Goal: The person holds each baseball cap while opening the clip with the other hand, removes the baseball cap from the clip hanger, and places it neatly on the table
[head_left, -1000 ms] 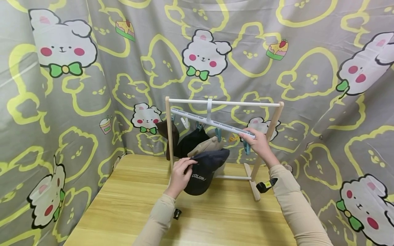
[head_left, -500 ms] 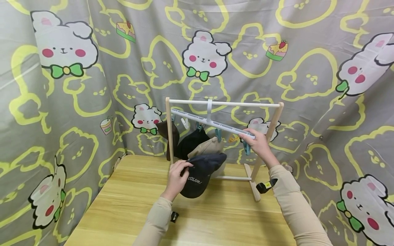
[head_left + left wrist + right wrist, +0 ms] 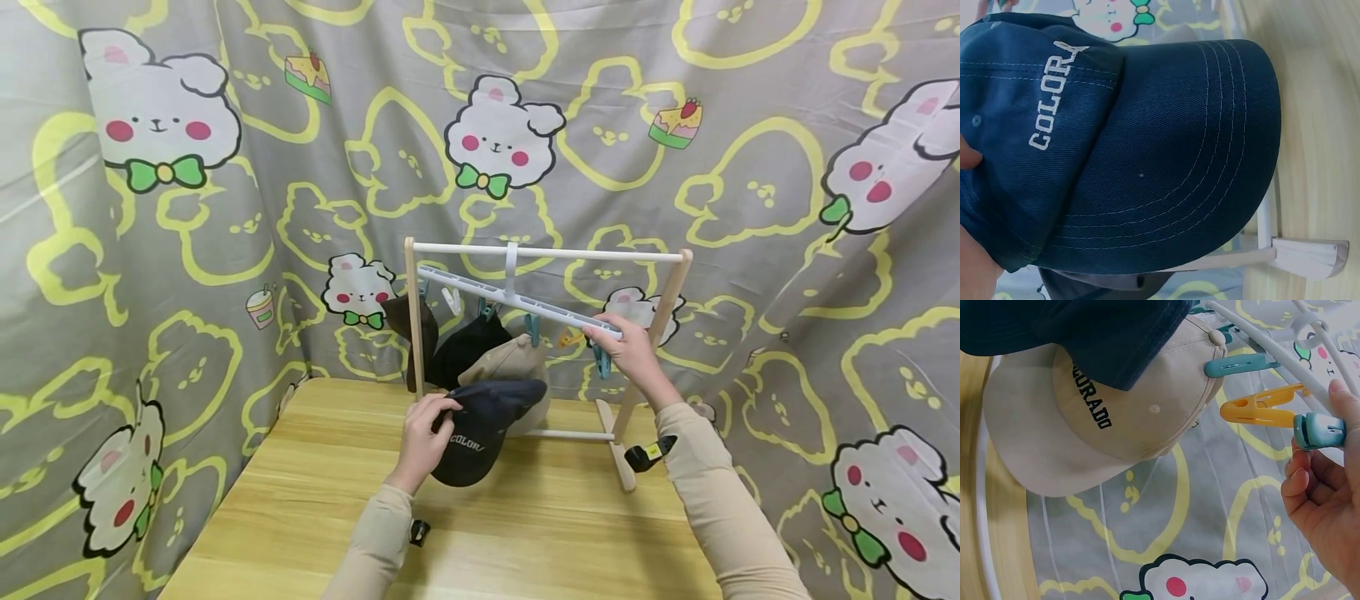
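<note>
My left hand [image 3: 423,437] pinches a navy baseball cap [image 3: 480,437] by its crown, brim hanging down, in front of the rack. White lettering on the front of the cap shows large in the left wrist view. At the right end of a pale clip hanger [image 3: 551,311], my right hand [image 3: 630,346] grips the bar, which slopes down toward it. Close by those fingers hang a teal clip [image 3: 1319,430] and an orange clip [image 3: 1257,406]. A beige cap [image 3: 1135,406] hangs from another teal clip [image 3: 1241,364], partly covered by the navy cap.
The hanger hooks over the top rail [image 3: 600,253] of a small wooden rack [image 3: 667,300] on the wood-grain table [image 3: 322,475]. Farther left on the hanger are a black cap [image 3: 472,346] and a brown cap [image 3: 422,329]. A patterned curtain [image 3: 360,200] encloses the table.
The left hand has shifted left and a little downward with the navy cap, bringing it lower over the beige cap. My right hand keeps its grip on the hanger end.
</note>
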Motion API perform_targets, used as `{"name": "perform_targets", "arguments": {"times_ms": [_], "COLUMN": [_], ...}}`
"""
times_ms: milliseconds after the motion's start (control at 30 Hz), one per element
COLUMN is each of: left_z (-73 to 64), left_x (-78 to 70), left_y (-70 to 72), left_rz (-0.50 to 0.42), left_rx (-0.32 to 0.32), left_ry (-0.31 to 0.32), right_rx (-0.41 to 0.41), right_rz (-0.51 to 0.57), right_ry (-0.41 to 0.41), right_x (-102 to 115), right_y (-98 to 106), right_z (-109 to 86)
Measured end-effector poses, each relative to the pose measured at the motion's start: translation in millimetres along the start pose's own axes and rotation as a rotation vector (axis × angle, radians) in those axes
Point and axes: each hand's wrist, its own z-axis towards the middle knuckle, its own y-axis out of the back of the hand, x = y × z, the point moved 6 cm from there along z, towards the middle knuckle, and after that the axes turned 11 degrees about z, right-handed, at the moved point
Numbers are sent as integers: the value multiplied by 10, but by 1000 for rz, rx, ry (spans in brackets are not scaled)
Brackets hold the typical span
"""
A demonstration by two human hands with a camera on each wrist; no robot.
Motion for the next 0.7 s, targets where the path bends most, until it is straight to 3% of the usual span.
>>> {"name": "perform_targets", "arguments": {"times_ms": [700], "left_z": [-95], "left_x": [170], "left_y": [150], "left_rz": [49], "left_rx": [-14], "left_ry": [19], "right_rx": [-10], "right_rz": [-17], "right_ry": [-4], "right_x": [6], "right_y": [-2], "right_z": [10]}}
